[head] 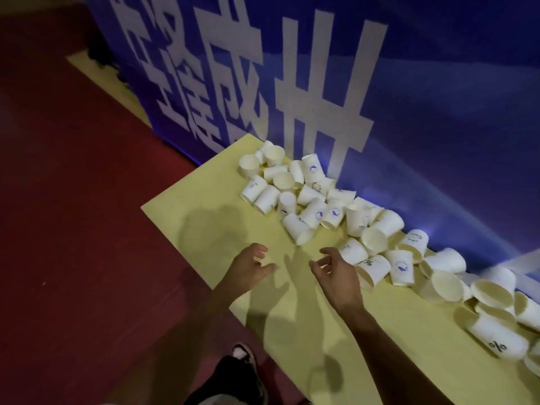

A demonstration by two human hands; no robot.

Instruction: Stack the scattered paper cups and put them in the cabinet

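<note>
Farthest from the blue banner (438, 112), at the bottom of the view, a dark shoe (244, 358) stands on the red floor (73, 229), by the edge of the yellow tabletop (204, 217). Above the tabletop, on the side away from the banner, both bare forearms reach forward. The left hand (251, 268) and the right hand (336, 273) are apart from each other, their fingers loosely curled and holding nothing (their shadows fall on the yellow surface beneath them). The right hand is just beside a tipped cup marked with a percent sign (372, 270); whether it touches it cannot be told. The left hand is over bare tabletop, a little short of the cups. Closer to the banner, the white paper cups (314, 210) lie scattered in a long loose band along its foot, none of them stacked: some upright, some upside down, many on their sides, several bearing small printed marks. The banner itself rises behind them, with large white characters.
</note>
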